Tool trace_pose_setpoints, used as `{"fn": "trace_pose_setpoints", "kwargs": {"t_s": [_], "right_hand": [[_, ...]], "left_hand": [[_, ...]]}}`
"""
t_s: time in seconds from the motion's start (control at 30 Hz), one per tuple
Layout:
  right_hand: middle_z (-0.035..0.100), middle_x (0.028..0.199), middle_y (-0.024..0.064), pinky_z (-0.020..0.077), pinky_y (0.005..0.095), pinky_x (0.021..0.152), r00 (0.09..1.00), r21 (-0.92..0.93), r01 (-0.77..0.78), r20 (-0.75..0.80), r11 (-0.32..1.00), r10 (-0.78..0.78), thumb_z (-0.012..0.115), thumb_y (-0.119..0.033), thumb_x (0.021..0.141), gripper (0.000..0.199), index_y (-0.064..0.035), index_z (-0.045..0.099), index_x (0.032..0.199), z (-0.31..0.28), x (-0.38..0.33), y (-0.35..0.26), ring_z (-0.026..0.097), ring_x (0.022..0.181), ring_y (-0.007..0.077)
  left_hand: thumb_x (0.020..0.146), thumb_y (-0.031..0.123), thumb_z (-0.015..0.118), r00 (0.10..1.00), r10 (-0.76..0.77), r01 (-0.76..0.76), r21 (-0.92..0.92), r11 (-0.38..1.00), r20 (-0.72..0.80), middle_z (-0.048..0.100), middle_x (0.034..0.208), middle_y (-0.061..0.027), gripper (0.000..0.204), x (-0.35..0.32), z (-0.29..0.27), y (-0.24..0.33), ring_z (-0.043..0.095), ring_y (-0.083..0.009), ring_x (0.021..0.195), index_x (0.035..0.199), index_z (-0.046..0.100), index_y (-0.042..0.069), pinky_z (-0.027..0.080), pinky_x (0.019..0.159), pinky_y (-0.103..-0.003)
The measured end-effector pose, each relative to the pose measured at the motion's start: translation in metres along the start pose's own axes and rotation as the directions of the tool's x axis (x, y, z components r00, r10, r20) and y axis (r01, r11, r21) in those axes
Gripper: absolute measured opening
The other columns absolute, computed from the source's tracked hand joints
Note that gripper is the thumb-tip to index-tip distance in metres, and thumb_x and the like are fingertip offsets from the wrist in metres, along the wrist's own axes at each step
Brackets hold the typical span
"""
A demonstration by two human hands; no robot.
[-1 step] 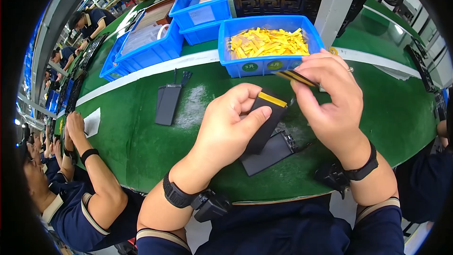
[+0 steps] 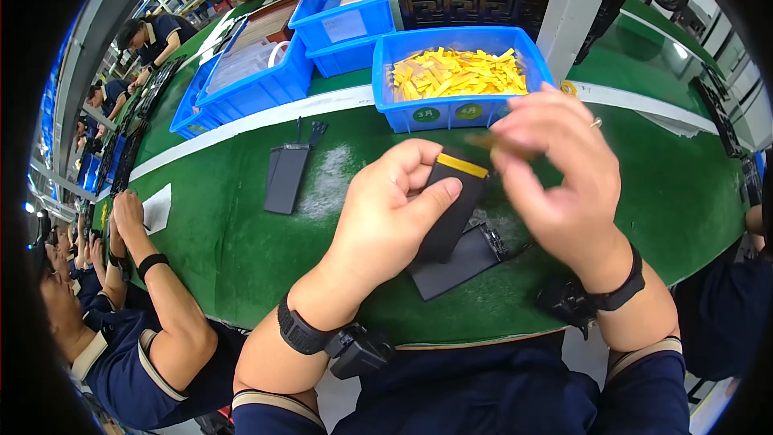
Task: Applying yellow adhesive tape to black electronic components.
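My left hand (image 2: 386, 217) grips a flat black rectangular part (image 2: 451, 209) that has a yellow strip across its top end, tilted above the green table (image 2: 241, 250). My right hand (image 2: 564, 177), blurred by motion, pinches a thin yellow strip (image 2: 487, 143) just above that top end. Under both hands a second flat black part (image 2: 459, 262) lies on the table. Directly behind them stands a blue bin (image 2: 459, 113) filled with several loose yellow strips.
Another black part (image 2: 286, 177) lies to the left beside a whitish smear (image 2: 330, 181). More blue bins (image 2: 258, 84) stand at the back left. A neighbouring person's forearms (image 2: 153, 266) rest on the table's left, near a white paper (image 2: 157, 208).
My right hand has shifted slightly toward the top of the black part with the yellow strip and is now blurred. My left hand keeps the same hold.
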State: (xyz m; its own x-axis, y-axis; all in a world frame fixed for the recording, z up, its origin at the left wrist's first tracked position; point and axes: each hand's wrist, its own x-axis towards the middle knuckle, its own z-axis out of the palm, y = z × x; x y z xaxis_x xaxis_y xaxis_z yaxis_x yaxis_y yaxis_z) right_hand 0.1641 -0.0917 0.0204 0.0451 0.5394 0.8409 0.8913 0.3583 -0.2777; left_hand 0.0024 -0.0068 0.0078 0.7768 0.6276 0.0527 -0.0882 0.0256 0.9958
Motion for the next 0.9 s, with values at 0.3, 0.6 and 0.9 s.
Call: {"fn": "trace_pose_setpoints", "kwargs": {"t_s": [0.3,0.6,0.9], "right_hand": [[0.063,0.084,0.0046,0.0411,0.0476,0.089,0.995,-0.013,-0.041,0.092,0.999,0.042,0.070,0.000,0.061,0.019,-0.0065,0.060,0.076,0.002,-0.004,-0.010,0.059,0.093,0.0268],[0.055,0.076,0.0042,0.0463,0.0443,0.081,0.991,-0.126,0.124,-0.029,0.984,-0.128,0.071,0.001,0.056,0.026,-0.0053,0.062,0.080,0.004,-0.002,-0.009,0.056,0.073,0.0229],[0.055,0.074,0.0040,0.0458,0.0410,0.077,0.988,-0.173,0.154,0.000,0.973,-0.157,0.071,0.001,0.055,0.029,-0.0051,0.065,0.083,0.006,-0.004,-0.011,0.056,0.072,0.0222]], "left_hand": [[0.086,0.000,0.055,0.979,0.201,-0.191,0.229,0.954,-0.022,0.066,0.094,-0.0058,0.021,-0.001,0.000,0.005,0.058,-0.0065,0.083,0.107,0.050,-0.001,0.046,0.072,-0.022],[0.086,0.001,0.057,0.975,0.210,-0.206,0.058,0.977,-0.076,0.066,0.095,-0.0070,0.023,-0.001,0.005,0.005,0.058,-0.0066,0.086,0.107,0.051,-0.001,0.047,0.074,-0.021],[0.085,-0.004,0.055,0.987,0.139,-0.136,0.042,0.990,-0.076,0.063,0.097,-0.0067,0.021,-0.004,0.009,0.005,0.059,-0.0094,0.090,0.106,0.051,-0.003,0.045,0.080,-0.020]]}}
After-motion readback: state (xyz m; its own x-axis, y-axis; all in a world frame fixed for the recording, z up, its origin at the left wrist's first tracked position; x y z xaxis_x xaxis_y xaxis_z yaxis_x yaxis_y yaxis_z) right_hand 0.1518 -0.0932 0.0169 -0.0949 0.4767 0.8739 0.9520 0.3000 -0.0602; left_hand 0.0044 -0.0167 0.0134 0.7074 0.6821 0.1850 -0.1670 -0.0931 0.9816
